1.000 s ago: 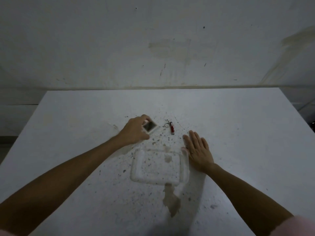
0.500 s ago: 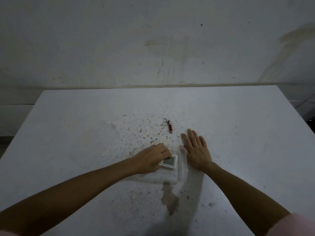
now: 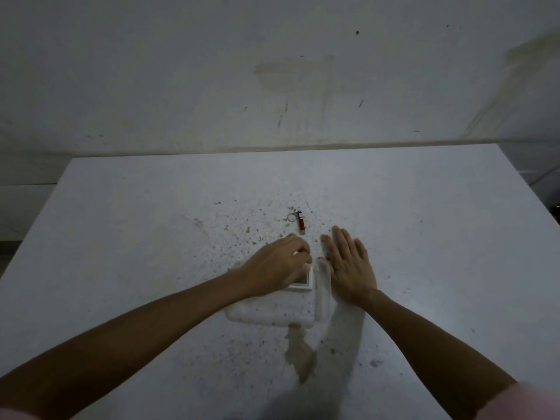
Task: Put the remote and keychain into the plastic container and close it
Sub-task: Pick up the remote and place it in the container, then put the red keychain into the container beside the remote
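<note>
A clear plastic container (image 3: 272, 313) lies open on the white table. The small white remote with a dark screen (image 3: 303, 280) rests in its far right corner, mostly covered by my left hand (image 3: 278, 265), whose fingers curl over it. My right hand (image 3: 348, 265) lies flat, fingers spread, on the table against the container's right side, where a clear flap stands. The red keychain with a metal ring (image 3: 298, 221) lies on the table just beyond both hands.
The white table (image 3: 121, 237) is speckled with brown spots and has a chipped patch (image 3: 300, 356) near the front. A stained wall rises behind the table's far edge. The table's edges fall away left and right.
My left hand carried the remote from the table beyond the container down into the container. My right hand has stayed flat beside it.
</note>
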